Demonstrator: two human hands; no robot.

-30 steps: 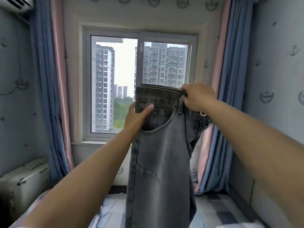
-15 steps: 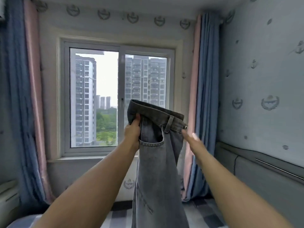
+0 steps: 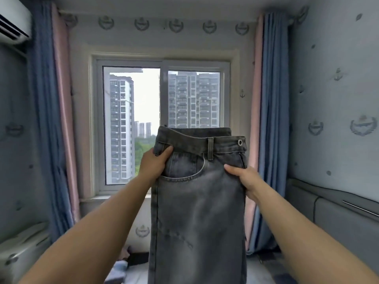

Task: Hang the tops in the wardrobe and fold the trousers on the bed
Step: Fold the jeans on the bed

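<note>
I am in a bedroom in a high-up flat. In front of me is a window (image 3: 162, 124) with tall apartment blocks (image 3: 193, 99) and trees outside. Blue and pink curtains (image 3: 266, 119) hang on both sides of it. The walls have wallpaper (image 3: 336, 99) with little anchors. An air conditioner (image 3: 12, 23) sits up high on my left. Clothes (image 3: 131, 261) lie on the bed below.

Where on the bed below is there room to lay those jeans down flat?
Little of the bed shows. The lightest, barest patch lies right of the hanging jeans, below the blue curtain. Left of the jeans it is crowded: a dark garment and a pale bundle of clothes lie there. Both the left hand and right hand grip the jeans.
</note>
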